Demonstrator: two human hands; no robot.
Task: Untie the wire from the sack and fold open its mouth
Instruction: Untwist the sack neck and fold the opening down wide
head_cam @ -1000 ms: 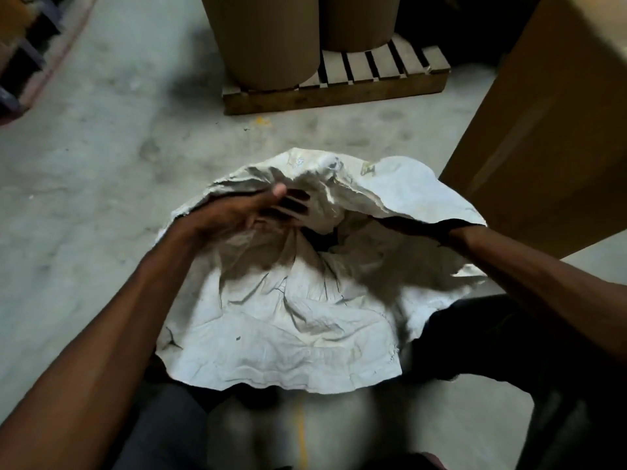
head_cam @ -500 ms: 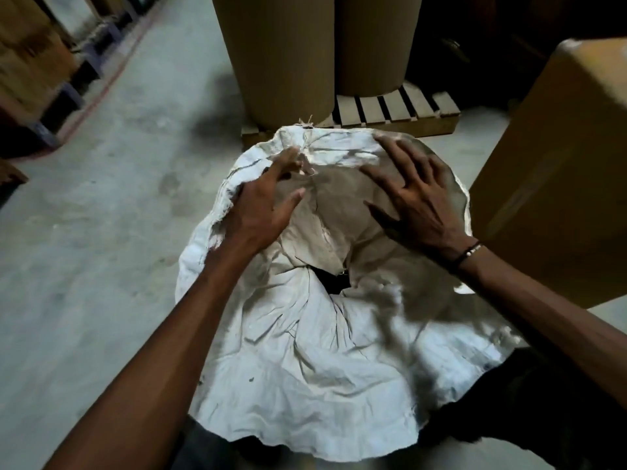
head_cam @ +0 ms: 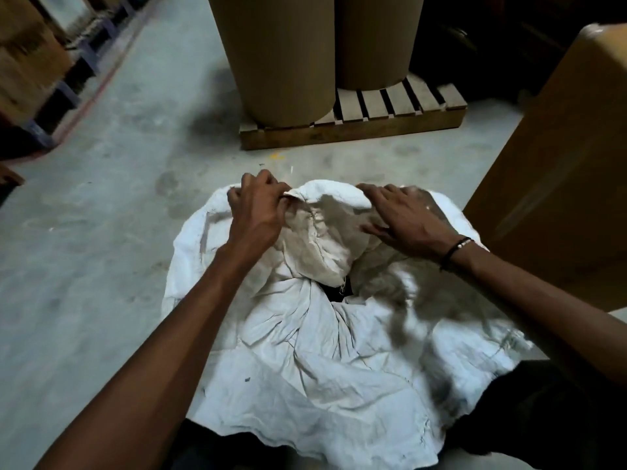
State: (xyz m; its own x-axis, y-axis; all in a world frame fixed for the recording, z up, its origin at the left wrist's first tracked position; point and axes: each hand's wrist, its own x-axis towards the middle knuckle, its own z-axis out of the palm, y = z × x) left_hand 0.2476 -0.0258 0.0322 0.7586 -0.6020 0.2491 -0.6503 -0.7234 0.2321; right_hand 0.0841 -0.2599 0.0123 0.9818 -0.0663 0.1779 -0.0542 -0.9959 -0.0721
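Only one view is showing the scene: the head camera is looking forward and steeply down from the person's head. It is sitting close above the sack (head_cam: pixel 325 351), with both forearms entering from the lower edge, and is reaching the wooden pallet (head_cam: pixel 353 134) further ahead.

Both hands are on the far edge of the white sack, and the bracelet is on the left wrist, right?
Not quite. The head view shows the bracelet on the right wrist; both hands, left and right, are on the white sack's far edge.

Sack (head_cam: pixel 339 368) interior dark, near hem and right side blurred.
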